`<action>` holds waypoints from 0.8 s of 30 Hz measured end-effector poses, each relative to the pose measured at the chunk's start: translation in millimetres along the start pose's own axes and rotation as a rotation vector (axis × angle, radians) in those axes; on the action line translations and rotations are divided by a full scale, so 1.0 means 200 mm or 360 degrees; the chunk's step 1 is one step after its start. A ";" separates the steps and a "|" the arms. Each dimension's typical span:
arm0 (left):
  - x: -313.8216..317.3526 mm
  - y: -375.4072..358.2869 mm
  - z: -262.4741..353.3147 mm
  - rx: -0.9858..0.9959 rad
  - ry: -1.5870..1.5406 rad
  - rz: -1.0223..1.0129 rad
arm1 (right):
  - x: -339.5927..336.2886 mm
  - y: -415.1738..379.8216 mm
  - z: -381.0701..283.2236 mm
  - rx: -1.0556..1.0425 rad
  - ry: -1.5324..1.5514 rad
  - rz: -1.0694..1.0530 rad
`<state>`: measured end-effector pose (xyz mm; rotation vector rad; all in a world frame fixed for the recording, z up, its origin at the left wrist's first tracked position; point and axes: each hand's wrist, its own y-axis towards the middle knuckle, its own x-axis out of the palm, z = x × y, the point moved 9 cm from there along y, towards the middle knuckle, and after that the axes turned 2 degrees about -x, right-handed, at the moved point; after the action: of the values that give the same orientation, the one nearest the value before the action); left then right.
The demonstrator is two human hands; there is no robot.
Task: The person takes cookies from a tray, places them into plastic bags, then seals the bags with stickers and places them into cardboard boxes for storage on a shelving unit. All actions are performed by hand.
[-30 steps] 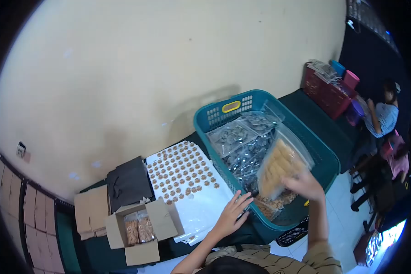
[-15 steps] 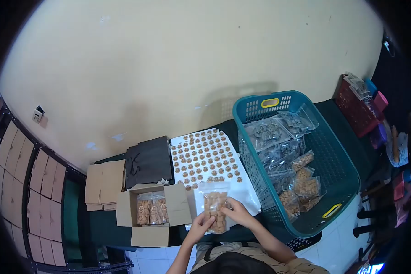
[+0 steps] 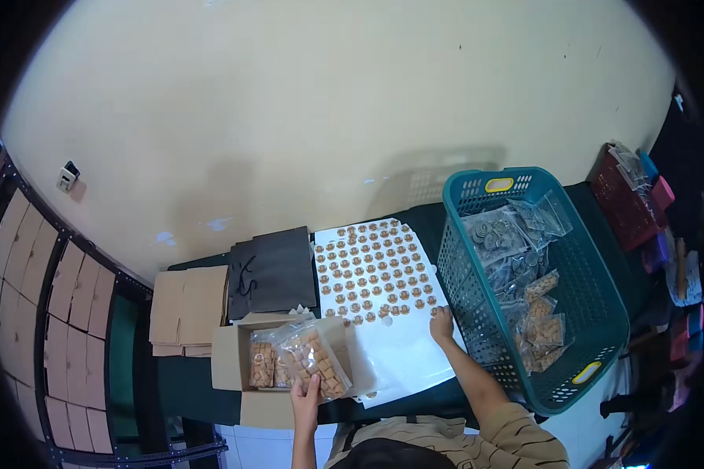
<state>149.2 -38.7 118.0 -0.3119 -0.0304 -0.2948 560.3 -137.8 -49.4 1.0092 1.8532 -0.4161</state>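
Note:
My left hand (image 3: 306, 397) is closed on the lower part of a clear plastic bag of brown, pillow-shaped snack pieces (image 3: 321, 361). This bag is tilted over the right side of an open cardboard box (image 3: 228, 359), where similar snack bags (image 3: 262, 365) stand. On a white sticker sheet (image 3: 395, 356) with rows of round brown stickers (image 3: 373, 270), my right hand (image 3: 443, 324) has its fingers bunched at the right end of the lowest row. A sticker there is partly covered by the fingertips.
A large green basket (image 3: 478, 290) at the right holds bags of dark round items (image 3: 494, 234) and more snack bags (image 3: 546, 331). Black paper bags (image 3: 278, 273) and flattened cardboard (image 3: 188, 309) lie left of the sheet. Stacked boxes (image 3: 69, 332) fill a shelf at far left.
My left hand has carried the snack bag left to the box, tilting it. My right hand has let go of the bag and reached right to the sticker sheet. The view has shifted.

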 end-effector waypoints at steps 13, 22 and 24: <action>-0.12 0.15 0.18 0.0077 -0.0147 0.0088 | 0.11 0.09 0.09 0.0096 -0.0049 -0.0345; -0.29 0.25 0.11 0.0016 -0.0181 -0.0001 | 0.02 0.08 0.00 -0.0025 -0.0135 -0.0150; -0.35 0.26 0.11 0.0012 0.0068 0.0035 | 0.01 0.09 -0.01 -0.0013 -0.0149 -0.0181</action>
<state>98.6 35.3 117.2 -0.2979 0.0137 -0.2797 572.8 -124.7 -48.8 0.8668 1.8319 -0.5148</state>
